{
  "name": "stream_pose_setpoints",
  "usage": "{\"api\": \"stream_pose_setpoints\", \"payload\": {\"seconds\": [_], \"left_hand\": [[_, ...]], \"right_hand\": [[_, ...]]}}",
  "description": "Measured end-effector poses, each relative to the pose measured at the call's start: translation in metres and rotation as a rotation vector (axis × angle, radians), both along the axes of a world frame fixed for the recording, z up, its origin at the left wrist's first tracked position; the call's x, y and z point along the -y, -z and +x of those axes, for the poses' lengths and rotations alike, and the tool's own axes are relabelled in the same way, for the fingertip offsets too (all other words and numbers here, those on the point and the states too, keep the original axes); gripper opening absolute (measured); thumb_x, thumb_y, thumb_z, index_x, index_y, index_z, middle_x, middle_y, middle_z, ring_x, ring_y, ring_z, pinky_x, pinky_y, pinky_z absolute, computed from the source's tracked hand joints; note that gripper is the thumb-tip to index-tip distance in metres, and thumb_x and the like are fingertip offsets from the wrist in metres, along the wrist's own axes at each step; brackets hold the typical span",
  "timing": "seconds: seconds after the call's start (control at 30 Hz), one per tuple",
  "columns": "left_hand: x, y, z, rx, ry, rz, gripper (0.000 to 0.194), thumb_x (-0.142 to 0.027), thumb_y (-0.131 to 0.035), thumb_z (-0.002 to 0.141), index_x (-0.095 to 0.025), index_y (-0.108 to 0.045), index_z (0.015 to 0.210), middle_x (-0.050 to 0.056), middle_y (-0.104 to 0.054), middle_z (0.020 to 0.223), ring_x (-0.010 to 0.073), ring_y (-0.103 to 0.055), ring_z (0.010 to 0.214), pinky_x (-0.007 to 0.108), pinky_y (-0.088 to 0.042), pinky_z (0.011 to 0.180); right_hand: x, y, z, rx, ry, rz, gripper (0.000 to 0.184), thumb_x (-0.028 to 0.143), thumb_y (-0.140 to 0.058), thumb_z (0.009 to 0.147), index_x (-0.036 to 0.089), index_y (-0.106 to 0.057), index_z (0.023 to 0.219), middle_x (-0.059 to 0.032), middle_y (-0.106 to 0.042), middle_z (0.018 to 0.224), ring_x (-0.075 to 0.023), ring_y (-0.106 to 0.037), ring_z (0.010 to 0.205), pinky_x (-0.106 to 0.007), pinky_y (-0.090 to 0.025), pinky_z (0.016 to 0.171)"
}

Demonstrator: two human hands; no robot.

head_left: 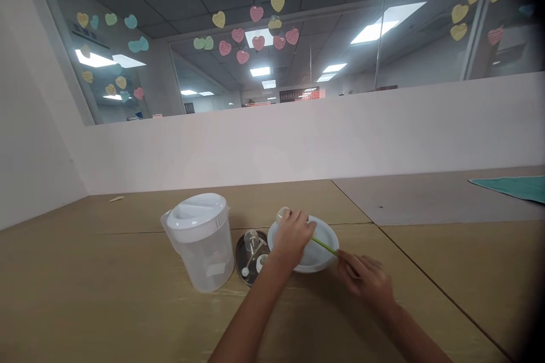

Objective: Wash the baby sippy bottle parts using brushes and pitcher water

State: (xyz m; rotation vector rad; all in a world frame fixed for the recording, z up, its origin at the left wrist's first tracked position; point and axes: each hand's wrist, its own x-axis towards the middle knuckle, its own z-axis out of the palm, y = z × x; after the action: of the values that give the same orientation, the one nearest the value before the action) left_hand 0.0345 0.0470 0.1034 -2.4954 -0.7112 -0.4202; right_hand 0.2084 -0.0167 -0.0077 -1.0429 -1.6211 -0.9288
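My left hand [293,235] is closed around a small clear container [281,214], whose rounded end shows past the fingers above the white basin [330,232]. My right hand [368,278], slightly blurred, pinches a thin green stick [324,245] just off the basin's right rim. The stick runs up to my left hand; its far end is hidden there, so I cannot tell whether it sits inside the container. Left of the basin lies a dark round tray [240,261] bearing a clear cup [251,241], a thin-handled tool with a white end [245,271] and a white ring-like piece [261,262].
A translucent lidded pitcher [208,264] stands left of the tray on the brown tabletop [128,289]. Toward the far right lies a green cloth [515,186]. A white wall [255,153] with a window above closes off the back; a flat wooden piece [116,199] rests near it.
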Motion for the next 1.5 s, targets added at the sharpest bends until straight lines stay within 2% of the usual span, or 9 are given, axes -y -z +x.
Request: {"api": "stream_pose_setpoints", "payload": {"seconds": [0.23,0.4,0.53,0.63,0.7,0.9,1.1,1.27,1.5], "left_hand": [[-0.02,-0.006,-0.017,0.058,-0.116,0.108,0.03,-0.002,-0.044,0.078,-0.018,-0.054,0.102,0.009,-0.054,0.102,0.0249,-0.047,0.096,0.043,-0.033,0.088],[-0.029,-0.01,-0.033,0.128,-0.171,0.086,0.044,0.0,-0.048,0.074,-0.021,-0.052,0.112,0.008,-0.054,0.107,0.0242,-0.047,0.101,0.043,-0.033,0.092],[-0.03,-0.017,-0.043,0.347,-0.158,-0.147,0.055,-0.009,-0.061,0.068,-0.021,-0.049,0.122,0.008,-0.052,0.111,0.0235,-0.049,0.103,0.037,-0.037,0.091],[-0.02,-0.028,-0.05,0.509,-0.08,-0.439,0.064,-0.033,-0.068,0.069,-0.021,-0.045,0.128,0.009,-0.053,0.118,0.023,-0.051,0.106,0.032,-0.041,0.09],[-0.009,-0.039,-0.055,0.53,-0.048,-0.609,0.072,-0.047,-0.069,0.066,-0.023,-0.045,0.13,0.008,-0.055,0.12,0.0236,-0.052,0.108,0.031,-0.042,0.089],[0.03,-0.058,-0.062,0.23,0.001,-0.883,0.089,-0.058,-0.07,0.055,-0.032,-0.038,0.134,0.001,-0.062,0.112,0.0229,-0.059,0.096,0.027,-0.044,0.078],[0.04,-0.041,-0.049,-0.038,0.004,-0.849,0.096,-0.047,-0.07,0.056,-0.028,-0.027,0.14,0.008,-0.06,0.117,0.0295,-0.054,0.108,0.033,-0.042,0.085],[0.04,-0.028,-0.033,-0.172,-0.037,-0.79,0.089,-0.041,-0.071,0.057,-0.023,-0.035,0.136,0.012,-0.059,0.118,0.0325,-0.055,0.107,0.04,-0.044,0.086],[0.039,-0.019,-0.02,-0.248,-0.111,-0.753,0.076,-0.043,-0.071,0.057,-0.021,-0.048,0.126,0.014,-0.062,0.11,0.0338,-0.059,0.1,0.044,-0.046,0.084]], "right_hand": [[0.003,-0.007,0.025,-0.028,0.085,-0.032,0.018,0.021,-0.05,0.079,0.017,-0.066,0.071,0.0042,-0.049,0.042,-0.0061,-0.043,0.038,-0.02,-0.034,0.046],[0.003,-0.002,0.039,-0.417,0.163,-0.128,0.03,0.031,-0.043,0.08,0.015,-0.066,0.07,0.0024,-0.049,0.042,-0.0082,-0.042,0.035,-0.021,-0.033,0.042],[0.0,-0.004,0.041,-0.704,0.397,-0.472,0.039,0.037,-0.034,0.082,0.014,-0.065,0.085,-0.0025,-0.058,0.053,-0.0155,-0.052,0.047,-0.024,-0.033,0.046],[-0.006,-0.002,0.039,-0.689,0.494,-0.836,0.041,0.034,-0.029,0.084,0.014,-0.063,0.096,-0.0071,-0.064,0.068,-0.0194,-0.058,0.06,-0.026,-0.032,0.051],[-0.01,0.001,0.036,-0.65,0.497,-1.017,0.039,0.03,-0.027,0.086,0.014,-0.062,0.092,-0.0096,-0.065,0.076,-0.0199,-0.059,0.066,-0.026,-0.032,0.053],[-0.013,0.003,0.022,-0.502,0.432,-1.212,0.034,0.034,-0.033,0.085,0.018,-0.06,0.071,-0.0095,-0.066,0.076,-0.022,-0.061,0.072,-0.027,-0.031,0.054],[-0.012,0.0,0.01,-0.389,0.438,-1.303,0.031,0.036,-0.04,0.082,0.016,-0.062,0.07,-0.0127,-0.067,0.081,-0.0244,-0.063,0.076,-0.027,-0.034,0.056],[-0.012,0.004,0.01,-0.36,0.436,-1.3,0.025,0.029,-0.043,0.077,0.016,-0.063,0.072,-0.0131,-0.068,0.081,-0.0257,-0.063,0.076,-0.028,-0.036,0.058],[-0.011,-0.001,0.015,-0.363,0.441,-1.25,0.035,0.037,-0.034,0.083,0.017,-0.061,0.07,-0.0119,-0.067,0.08,-0.0262,-0.062,0.075,-0.029,-0.032,0.055]]}}
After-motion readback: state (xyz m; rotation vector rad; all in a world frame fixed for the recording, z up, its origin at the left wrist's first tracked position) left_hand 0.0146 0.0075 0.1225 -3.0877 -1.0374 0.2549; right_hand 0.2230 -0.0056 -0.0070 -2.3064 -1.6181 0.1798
